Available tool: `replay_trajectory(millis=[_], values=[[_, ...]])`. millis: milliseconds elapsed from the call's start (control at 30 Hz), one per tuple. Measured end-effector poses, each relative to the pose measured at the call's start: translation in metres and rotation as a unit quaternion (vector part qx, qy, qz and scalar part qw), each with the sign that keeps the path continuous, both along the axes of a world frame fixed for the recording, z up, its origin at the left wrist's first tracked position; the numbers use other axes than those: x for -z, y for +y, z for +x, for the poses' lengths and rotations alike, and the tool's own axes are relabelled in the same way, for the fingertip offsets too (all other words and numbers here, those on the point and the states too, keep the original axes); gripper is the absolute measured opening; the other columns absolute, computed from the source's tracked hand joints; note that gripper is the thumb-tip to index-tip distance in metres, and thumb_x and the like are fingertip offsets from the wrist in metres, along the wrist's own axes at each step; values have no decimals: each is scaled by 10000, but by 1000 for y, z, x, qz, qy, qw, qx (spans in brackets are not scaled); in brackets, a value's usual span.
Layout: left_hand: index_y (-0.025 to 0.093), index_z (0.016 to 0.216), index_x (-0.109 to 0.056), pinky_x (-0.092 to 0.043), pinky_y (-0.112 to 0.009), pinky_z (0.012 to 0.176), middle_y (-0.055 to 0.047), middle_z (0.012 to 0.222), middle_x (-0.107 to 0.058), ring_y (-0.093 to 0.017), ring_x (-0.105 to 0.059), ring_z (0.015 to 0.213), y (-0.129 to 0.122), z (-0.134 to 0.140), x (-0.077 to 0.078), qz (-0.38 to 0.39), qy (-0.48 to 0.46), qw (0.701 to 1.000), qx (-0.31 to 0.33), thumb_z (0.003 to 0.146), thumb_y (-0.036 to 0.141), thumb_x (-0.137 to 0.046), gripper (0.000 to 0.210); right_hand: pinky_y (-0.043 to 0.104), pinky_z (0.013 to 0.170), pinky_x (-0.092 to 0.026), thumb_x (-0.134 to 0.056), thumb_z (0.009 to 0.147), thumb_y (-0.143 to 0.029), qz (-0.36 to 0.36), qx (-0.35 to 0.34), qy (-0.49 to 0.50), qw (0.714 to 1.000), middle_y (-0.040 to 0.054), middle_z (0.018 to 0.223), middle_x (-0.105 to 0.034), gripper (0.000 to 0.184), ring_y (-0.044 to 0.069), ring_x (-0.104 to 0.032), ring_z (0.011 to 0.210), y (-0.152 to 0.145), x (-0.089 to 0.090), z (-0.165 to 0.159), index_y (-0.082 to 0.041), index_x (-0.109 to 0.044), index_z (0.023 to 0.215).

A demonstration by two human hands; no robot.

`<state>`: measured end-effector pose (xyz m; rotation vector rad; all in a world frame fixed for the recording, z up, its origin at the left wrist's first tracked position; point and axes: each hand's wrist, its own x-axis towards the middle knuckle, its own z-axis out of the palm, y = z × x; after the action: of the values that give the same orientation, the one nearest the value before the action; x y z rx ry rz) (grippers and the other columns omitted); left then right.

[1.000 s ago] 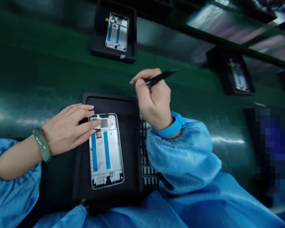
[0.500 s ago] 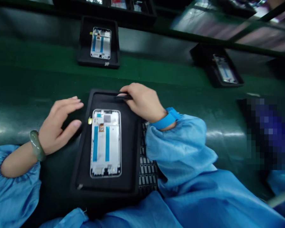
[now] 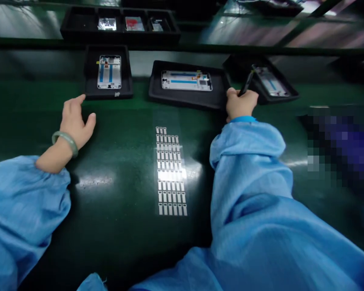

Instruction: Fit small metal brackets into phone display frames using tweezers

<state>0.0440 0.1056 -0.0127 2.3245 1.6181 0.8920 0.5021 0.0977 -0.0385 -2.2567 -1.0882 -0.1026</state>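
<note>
My right hand [image 3: 242,104] grips the right end of a black tray [image 3: 185,97], turned sideways at the back of the green bench. A slim dark pen-like tool [image 3: 246,83] sticks up from the same hand; its exact kind is unclear. In that tray lies a silver phone frame [image 3: 186,85] with blue strips and a small orange flex part. My left hand [image 3: 75,119] is open, holding nothing, its fingertips just short of the front edge of a left black tray [image 3: 91,96]. This one carries a similar upright phone frame [image 3: 105,73].
On the bench before me lies a clear sheet of small white stickers [image 3: 170,161]. A third tray [image 3: 286,98] with a phone frame [image 3: 269,81] stands at right. Behind, on a ledge, is a compartment box [image 3: 121,36] with packets. A blurred dark-blue patch [image 3: 348,137] is far right.
My right hand has moved the tray away from me to the back and turned it sideways, uncovering the sticker sheet. My left hand has shifted forward, and the view has shifted.
</note>
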Motion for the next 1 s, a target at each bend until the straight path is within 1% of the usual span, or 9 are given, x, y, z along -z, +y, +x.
replay_trajectory(millis=[100,200,467,533,600,733,800,900,1000], values=[[192,1311,-434,-243,-515,1116,-118,1390,-397,-328,-283,1344,37,22,4,6,77,997,1,800,320,-515,532,382,772,-356,-408,885,-130,14,80,39,996,339,1032,-588,304,223,-575,932,23,3,1,84,-570,1027],[220,1220,-534,-341,-539,1016,-112,1287,-489,-340,-416,1228,60,35,2,-3,124,992,-11,816,315,-502,416,384,873,-350,-492,858,-129,39,74,49,995,308,1080,-580,276,243,-554,1040,34,-4,-11,59,-581,1040],[195,1069,-628,-336,-544,933,-85,1095,-536,-321,-449,1114,52,26,-16,33,153,987,-27,893,413,-436,340,343,965,-406,-523,879,-272,143,-120,-13,982,98,1107,-573,142,179,-537,1086,-20,-17,-72,-161,-602,920],[208,1078,-629,-328,-528,927,-101,1082,-547,-322,-464,1087,39,24,-19,75,164,984,-17,905,402,-422,332,383,966,-425,-465,904,-316,208,-253,-11,945,93,1103,-577,195,197,-543,1094,-45,-19,-87,-183,-608,897],[212,1051,-641,-347,-505,883,-112,1029,-571,-317,-495,1026,20,21,-21,118,187,975,10,911,393,-416,321,398,937,-451,-382,932,-397,239,-300,24,923,85,1039,-596,313,197,-573,1032,-67,-21,-99,-191,-609,865],[177,989,-639,-361,-472,776,-106,906,-604,-289,-538,862,-36,11,-25,168,248,947,113,901,361,-465,269,288,652,-531,-318,919,-546,212,-250,219,919,26,770,-594,447,112,-591,646,-92,-31,-118,-195,-551,771],[194,947,-634,-367,-435,751,-56,817,-610,-241,-547,769,-68,6,-28,160,259,938,165,880,340,-519,198,244,536,-526,-426,862,-588,174,-241,355,886,4,731,-587,415,80,-561,536,-95,-35,-126,-194,-523,776],[170,948,-604,-375,-393,734,-41,826,-615,-211,-566,780,-114,0,-37,109,257,924,262,869,281,-542,151,251,552,-574,-686,704,-518,127,-253,487,826,-2,753,-603,391,106,-629,605,-96,-39,-137,-185,-522,826],[169,905,-595,-381,-385,729,-36,800,-592,-205,-557,773,-153,0,-53,26,244,912,330,880,243,-500,123,263,569,-597,-742,667,-432,111,-233,511,820,-7,710,-613,369,129,-664,629,-96,-38,-141,-173,-527,819]])
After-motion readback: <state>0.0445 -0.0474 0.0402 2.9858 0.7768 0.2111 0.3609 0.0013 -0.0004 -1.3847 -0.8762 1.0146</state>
